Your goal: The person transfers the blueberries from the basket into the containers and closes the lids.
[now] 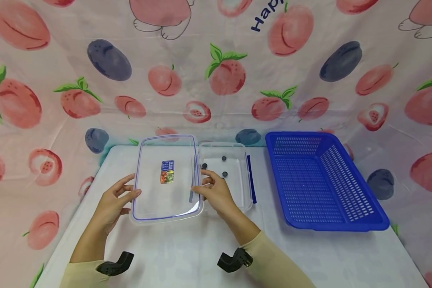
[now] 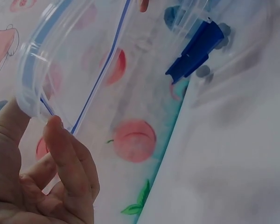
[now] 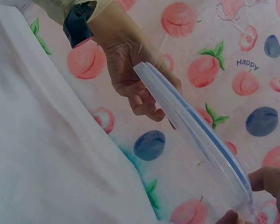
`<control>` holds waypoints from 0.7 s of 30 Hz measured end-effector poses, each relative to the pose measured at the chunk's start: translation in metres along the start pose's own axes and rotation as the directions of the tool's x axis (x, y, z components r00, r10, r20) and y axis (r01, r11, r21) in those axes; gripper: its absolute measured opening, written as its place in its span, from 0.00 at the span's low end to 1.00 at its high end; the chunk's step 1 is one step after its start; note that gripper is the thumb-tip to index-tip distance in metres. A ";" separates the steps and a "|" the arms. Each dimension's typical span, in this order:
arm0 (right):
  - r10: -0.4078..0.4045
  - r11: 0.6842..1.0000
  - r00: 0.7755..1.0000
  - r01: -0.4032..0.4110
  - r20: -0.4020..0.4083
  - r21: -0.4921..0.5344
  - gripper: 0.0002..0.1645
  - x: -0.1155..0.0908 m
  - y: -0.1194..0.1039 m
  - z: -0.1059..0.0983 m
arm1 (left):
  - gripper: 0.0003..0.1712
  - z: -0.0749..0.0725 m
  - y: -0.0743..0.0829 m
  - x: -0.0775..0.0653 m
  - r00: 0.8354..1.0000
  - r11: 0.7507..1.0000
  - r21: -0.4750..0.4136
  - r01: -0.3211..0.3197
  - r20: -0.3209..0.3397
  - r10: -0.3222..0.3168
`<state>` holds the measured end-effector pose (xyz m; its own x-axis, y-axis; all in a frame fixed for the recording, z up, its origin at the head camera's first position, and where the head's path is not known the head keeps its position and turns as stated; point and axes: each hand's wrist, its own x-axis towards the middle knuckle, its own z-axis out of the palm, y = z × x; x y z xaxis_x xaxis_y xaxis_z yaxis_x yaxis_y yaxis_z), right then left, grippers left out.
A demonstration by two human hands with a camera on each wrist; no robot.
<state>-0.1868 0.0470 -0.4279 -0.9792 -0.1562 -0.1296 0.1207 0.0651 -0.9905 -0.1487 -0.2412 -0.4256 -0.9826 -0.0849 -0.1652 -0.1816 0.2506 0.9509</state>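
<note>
Both hands hold a clear plastic lid [image 1: 155, 202] with a blue sealing strip round its edge and a small colour label in the middle. My left hand [image 1: 109, 204] pinches the lid's left edge between thumb and fingers. At the opposite edge, my right hand [image 1: 217, 192] grips it the same way. The lid is raised and tilted over the table, seen edge-on in the right wrist view. Behind the right hand stands a clear container [image 1: 239, 192] with a blue clip [image 1: 251, 180] on its right side and several small dark round pieces [image 1: 224, 158] in it.
A large blue slatted basket [image 1: 309, 224] stands on the right of the white table [image 1: 201, 256]. A fruit-print cloth [image 1: 187, 52] hangs behind and around the table. Black wrist cameras [image 1: 117, 264] sit on both sleeves.
</note>
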 end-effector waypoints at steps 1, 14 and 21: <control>-0.005 1.000 1.000 0.005 -0.002 -0.002 0.37 0.000 0.001 -0.003 | 0.41 0.002 0.001 0.000 1.000 1.000 0.002 -0.001 0.004 0.001; -0.015 0.995 0.994 0.005 -0.104 -0.095 0.34 -0.002 0.001 -0.046 | 0.39 0.046 0.008 0.013 0.999 1.000 0.018 0.013 0.040 -0.013; -0.004 0.992 0.986 -0.017 -0.169 -0.126 0.34 -0.007 0.004 -0.063 | 0.38 0.066 0.012 0.022 0.998 1.000 0.031 0.007 0.059 -0.009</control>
<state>-0.1901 0.1100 -0.4279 -0.9932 0.0119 -0.1161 0.1162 0.1913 -0.9746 -0.1746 -0.1763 -0.4355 -0.9815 -0.0299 -0.1891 -0.1898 0.2794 0.9412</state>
